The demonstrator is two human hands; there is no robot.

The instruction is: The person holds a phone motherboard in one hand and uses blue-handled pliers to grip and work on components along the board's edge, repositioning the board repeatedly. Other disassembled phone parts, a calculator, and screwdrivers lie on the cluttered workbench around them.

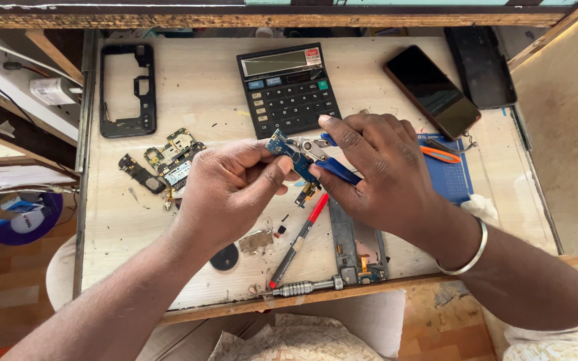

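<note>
- Nearest the lens: two forearms reaching in from the bottom corners, a metal bangle (466, 257) on the right wrist.
- Left hand (225, 190) pinching one end of a small blue circuit board (290, 152) between thumb and fingertips, held just above the counter (188, 87), below the calculator (289, 87).
- Right hand (382, 170) clenched on blue-handled pliers (326, 157), steel tips touching the board's upper edge.
- Best handled, as a judgement: light squeeze, board kept level, tips kept off the tiny parts, left grip close to the working spot to stop flexing.
- Directly under the hands: a red-and-black pen-like tool (299, 241), a knurled metal screwdriver (306, 287) along the front edge, a grey phone chassis (356, 247).
- Left side: a green board (174, 157) with loose small parts, an empty black phone frame (127, 90).
- Right side: a dark phone (433, 90) lying screen up, a blue cutting mat (453, 177) with orange-handled snips (439, 154).
- Surface: pale, scuffed wood, speckled with screws and scraps, raised wooden rim.
- Room: cables and a charger at far left, tan floor at right, patterned cloth below.
</note>
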